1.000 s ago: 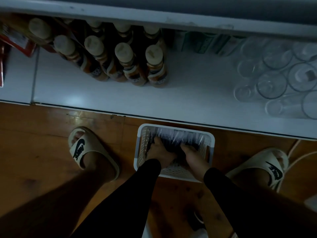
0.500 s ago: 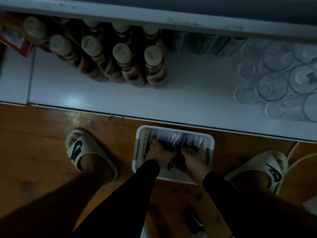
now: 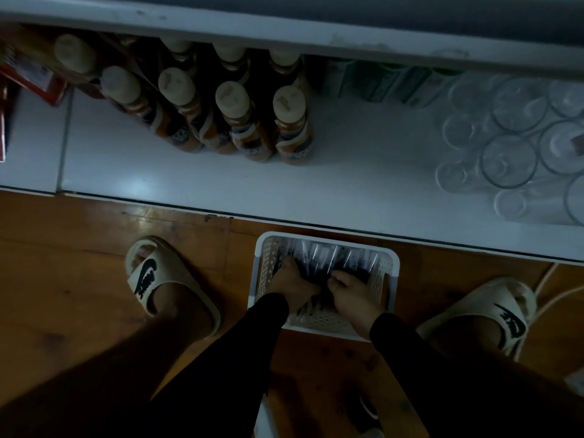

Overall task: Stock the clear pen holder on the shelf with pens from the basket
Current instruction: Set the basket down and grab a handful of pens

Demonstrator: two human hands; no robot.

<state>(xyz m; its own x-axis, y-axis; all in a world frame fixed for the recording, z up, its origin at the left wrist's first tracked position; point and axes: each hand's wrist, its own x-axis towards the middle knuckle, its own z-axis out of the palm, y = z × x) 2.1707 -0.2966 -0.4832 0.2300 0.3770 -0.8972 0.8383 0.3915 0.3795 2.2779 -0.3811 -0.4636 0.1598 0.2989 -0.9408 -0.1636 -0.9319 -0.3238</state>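
Note:
A white perforated basket (image 3: pixel 389 273) stands on the wooden floor against the shelf's front edge, filled with dark pens (image 3: pixel 335 257) whose clear barrels catch the light. Both hands are down inside it. My left hand (image 3: pixel 292 284) is curled over the pens at the basket's left side. My right hand (image 3: pixel 352 292) is closed over pens near the middle. The two hands gather a bundle between them. Clear round holders (image 3: pixel 508 161) cluster on the white shelf at the right; I cannot tell which one is the pen holder.
Several brown bottles (image 3: pixel 234 121) with pale caps stand on the white shelf (image 3: pixel 347 184) to the left of middle. Green boxes (image 3: pixel 379 83) sit at the back. Red packets (image 3: pixel 28 80) lie at far left. My sandalled feet (image 3: pixel 158 276) flank the basket. A white cable (image 3: pixel 543 286) runs right.
Both hands have drawn closer together in the basket and closed tighter around the pens. The view has shifted slightly.

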